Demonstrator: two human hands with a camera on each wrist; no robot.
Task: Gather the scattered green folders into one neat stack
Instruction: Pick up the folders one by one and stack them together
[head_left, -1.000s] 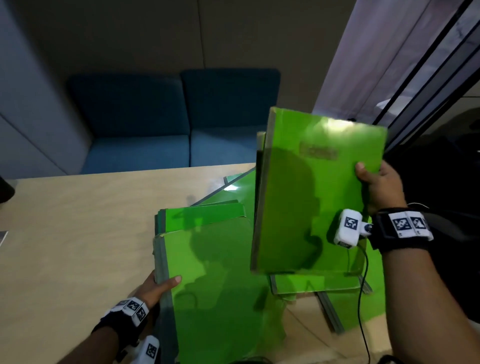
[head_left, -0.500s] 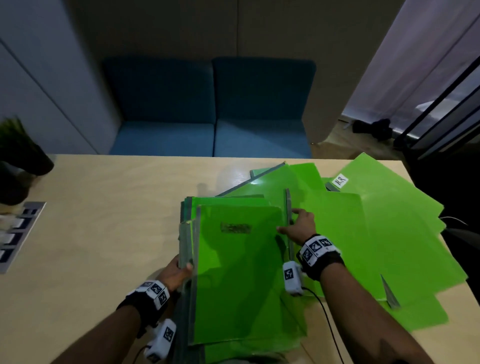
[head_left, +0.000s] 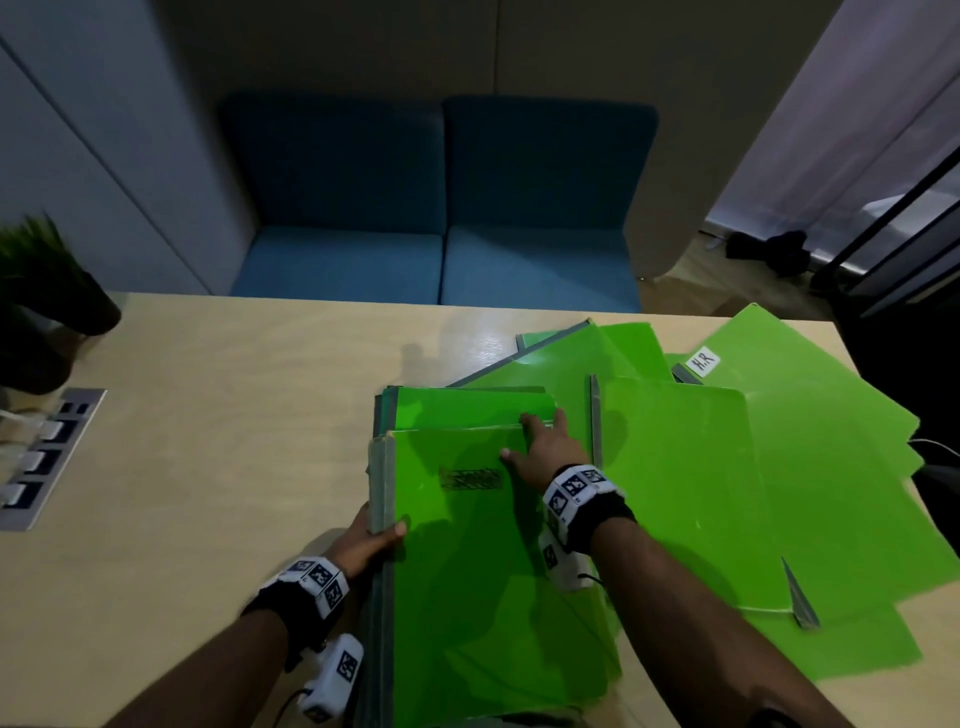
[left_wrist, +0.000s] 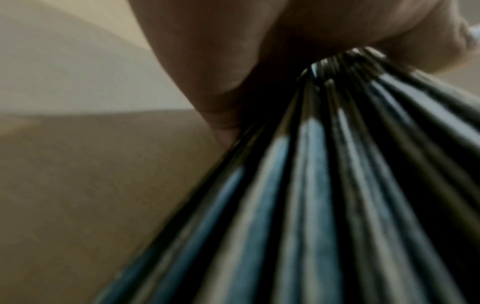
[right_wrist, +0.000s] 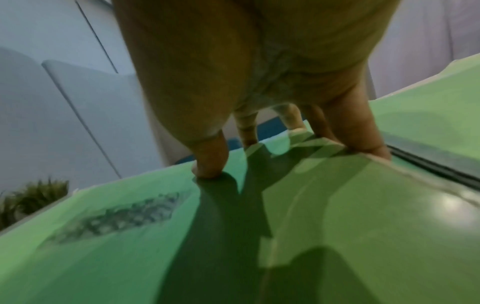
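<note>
A stack of green folders (head_left: 467, 571) lies in front of me on the wooden table (head_left: 208, 441), grey spines to the left. My left hand (head_left: 376, 538) grips the stack's spine edge, thumb on top; the left wrist view shows the spines (left_wrist: 324, 185) fanning out from the palm (left_wrist: 233, 72). My right hand (head_left: 535, 436) rests flat on the far right corner of the top folder (right_wrist: 130, 257), fingers (right_wrist: 207, 164) spread and pressing down. That folder bears a scribbled-over label (head_left: 470, 479). Several loose green folders (head_left: 727, 493) overlap to the right, one labelled H.R (head_left: 705, 360).
A potted plant (head_left: 47, 301) and a socket panel (head_left: 41, 457) sit at the table's left end. A blue sofa (head_left: 441, 218) stands beyond the far edge. The loose folders reach the table's right edge (head_left: 883, 415). Bare tabletop lies left of the stack.
A second ago my right hand held a folder upright above the table. It laid it flat on the stack, then slid to the top folder's far corner. My left hand kept its grip.
</note>
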